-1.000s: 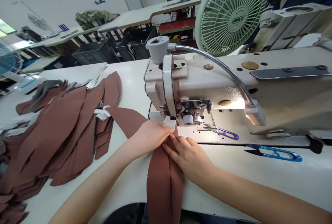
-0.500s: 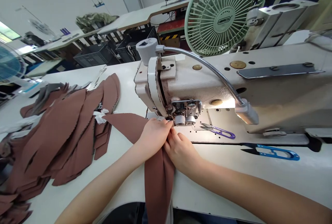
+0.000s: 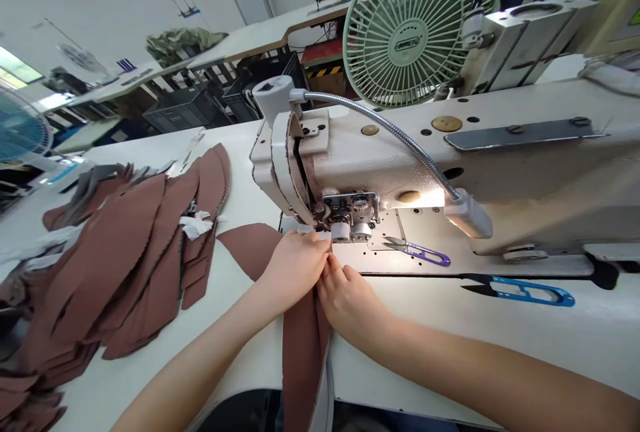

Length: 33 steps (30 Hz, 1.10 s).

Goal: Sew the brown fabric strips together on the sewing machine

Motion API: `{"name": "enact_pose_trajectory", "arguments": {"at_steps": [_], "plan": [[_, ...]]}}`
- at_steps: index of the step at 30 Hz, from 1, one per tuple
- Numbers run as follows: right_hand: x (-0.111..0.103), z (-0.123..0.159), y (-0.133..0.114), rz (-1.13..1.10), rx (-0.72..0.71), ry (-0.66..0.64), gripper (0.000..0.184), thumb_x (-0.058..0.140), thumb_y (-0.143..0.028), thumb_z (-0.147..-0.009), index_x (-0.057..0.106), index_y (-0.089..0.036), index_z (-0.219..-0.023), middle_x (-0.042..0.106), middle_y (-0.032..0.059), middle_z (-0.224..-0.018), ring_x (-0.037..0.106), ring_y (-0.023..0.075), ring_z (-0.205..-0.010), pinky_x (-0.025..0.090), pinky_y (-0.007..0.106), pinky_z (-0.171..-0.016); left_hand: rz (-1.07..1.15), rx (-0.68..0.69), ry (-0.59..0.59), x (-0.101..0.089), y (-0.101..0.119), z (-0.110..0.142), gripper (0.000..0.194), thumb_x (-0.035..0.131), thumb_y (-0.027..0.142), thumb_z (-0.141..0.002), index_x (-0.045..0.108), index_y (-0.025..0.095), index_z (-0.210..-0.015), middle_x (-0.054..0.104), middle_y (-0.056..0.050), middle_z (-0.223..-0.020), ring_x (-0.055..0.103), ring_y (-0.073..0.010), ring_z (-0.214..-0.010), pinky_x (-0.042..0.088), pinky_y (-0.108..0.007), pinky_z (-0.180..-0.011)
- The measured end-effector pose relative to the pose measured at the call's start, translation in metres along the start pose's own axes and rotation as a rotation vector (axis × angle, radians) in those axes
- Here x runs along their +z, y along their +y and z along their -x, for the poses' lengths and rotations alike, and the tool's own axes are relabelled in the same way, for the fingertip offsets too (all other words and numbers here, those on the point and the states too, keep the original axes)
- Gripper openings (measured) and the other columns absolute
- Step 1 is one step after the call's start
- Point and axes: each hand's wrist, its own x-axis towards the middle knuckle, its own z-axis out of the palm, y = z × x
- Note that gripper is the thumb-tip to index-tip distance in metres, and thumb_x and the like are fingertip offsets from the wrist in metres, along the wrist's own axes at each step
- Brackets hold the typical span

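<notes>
Reddish-brown fabric pieces [image 3: 303, 359] run from the sewing machine [image 3: 290, 159] down over the table's front edge, and a pointed end sticks out to the left. My left hand [image 3: 297, 259] presses on the fabric just in front of the machine's needle area, its fingers bent together. Close beside it, my right hand [image 3: 347, 295] pinches the fabric edge near the presser foot. My fingers and the machine head hide the needle and the exact seam. The machine's lamp [image 3: 467, 213] lights the bed on the right.
Purple thread snips [image 3: 423, 252] lie on the machine bed, with blue thread snips [image 3: 530, 291] on the table in front. Many stacked brown fabric pieces [image 3: 120, 252] and white scraps [image 3: 196, 225] cover the left side. A green fan [image 3: 407, 42] stands behind the machine.
The fabric has fed a little into the machine, and its pointed left end has shifted right and down. Both hands stay close together at the machine. The view has turned slightly.
</notes>
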Motion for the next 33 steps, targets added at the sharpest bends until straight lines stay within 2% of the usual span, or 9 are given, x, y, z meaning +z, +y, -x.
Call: {"name": "enact_pose_trajectory", "arguments": {"at_steps": [5, 8, 14, 16, 19, 25, 33], "plan": [[-0.004, 0.0, -0.004, 0.065, 0.009, -0.017, 0.042, 0.048, -0.016, -0.086, 0.06, 0.005, -0.119, 0.058, 0.0284, -0.122, 0.054, 0.0405, -0.116, 0.049, 0.042, -0.073, -0.059, 0.057, -0.022, -0.009, -0.001, 0.008, 0.019, 0.045, 0.008, -0.082, 0.058, 0.017, -0.072, 0.065, -0.005, -0.075, 0.061, -0.0215, -0.071, 0.04, -0.035, -0.071], [-0.006, 0.002, -0.007, 0.091, -0.018, -0.01, 0.044, 0.049, -0.017, -0.084, 0.06, 0.006, -0.119, 0.058, 0.0288, -0.122, 0.054, 0.0409, -0.115, 0.048, 0.042, -0.074, -0.058, 0.053, -0.044, -0.008, -0.001, 0.006, 0.021, 0.045, 0.006, -0.082, 0.057, 0.017, -0.068, 0.064, -0.005, -0.072, 0.061, -0.0214, -0.071, 0.041, -0.035, -0.072], [-0.005, 0.002, -0.005, 0.107, -0.051, -0.006, 0.04, 0.048, -0.015, -0.084, 0.063, 0.001, -0.117, 0.059, 0.0263, -0.122, 0.056, 0.0389, -0.113, 0.047, 0.041, -0.07, -0.027, -0.011, 0.06, 0.005, 0.002, -0.002, 0.019, 0.047, 0.008, -0.083, 0.058, 0.017, -0.071, 0.063, -0.004, -0.071, 0.06, -0.0204, -0.071, 0.041, -0.033, -0.072], [-0.004, 0.001, -0.004, 0.095, -0.053, 0.01, 0.039, 0.049, -0.015, -0.084, 0.064, 0.002, -0.116, 0.06, 0.0269, -0.121, 0.055, 0.0388, -0.113, 0.047, 0.04, -0.07, -0.038, -0.021, 0.062, 0.006, 0.003, -0.004, 0.018, 0.047, 0.008, -0.083, 0.059, 0.016, -0.073, 0.064, -0.005, -0.072, 0.06, -0.0211, -0.073, 0.041, -0.033, -0.073], [-0.002, 0.001, -0.002, 0.082, -0.058, 0.019, 0.038, 0.049, -0.016, -0.085, 0.063, 0.003, -0.115, 0.061, 0.0284, -0.118, 0.056, 0.0384, -0.112, 0.048, 0.04, -0.071, -0.05, -0.021, 0.026, 0.002, 0.003, -0.002, 0.019, 0.044, 0.009, -0.085, 0.06, 0.016, -0.075, 0.064, -0.005, -0.073, 0.06, -0.0219, -0.074, 0.04, -0.033, -0.072], [-0.003, 0.001, 0.0, 0.133, -0.07, 0.04, 0.034, 0.048, -0.014, -0.086, 0.066, 0.001, -0.111, 0.066, 0.0243, -0.112, 0.059, 0.0362, -0.107, 0.048, 0.039, -0.07, -0.021, -0.018, -0.096, -0.009, 0.004, 0.006, 0.022, 0.044, 0.009, -0.084, 0.06, 0.017, -0.071, 0.065, -0.003, -0.072, 0.059, -0.0193, -0.067, 0.039, -0.032, -0.068], [-0.001, 0.002, 0.002, 0.131, -0.09, 0.08, 0.032, 0.048, -0.012, -0.085, 0.066, 0.002, -0.108, 0.065, 0.027, -0.111, 0.06, 0.0355, -0.105, 0.048, 0.039, -0.066, -0.048, -0.093, -0.073, -0.008, 0.007, 0.001, 0.022, 0.043, 0.011, -0.087, 0.064, 0.016, -0.08, 0.065, -0.006, -0.074, 0.061, -0.0205, -0.071, 0.039, -0.03, -0.068]]}}
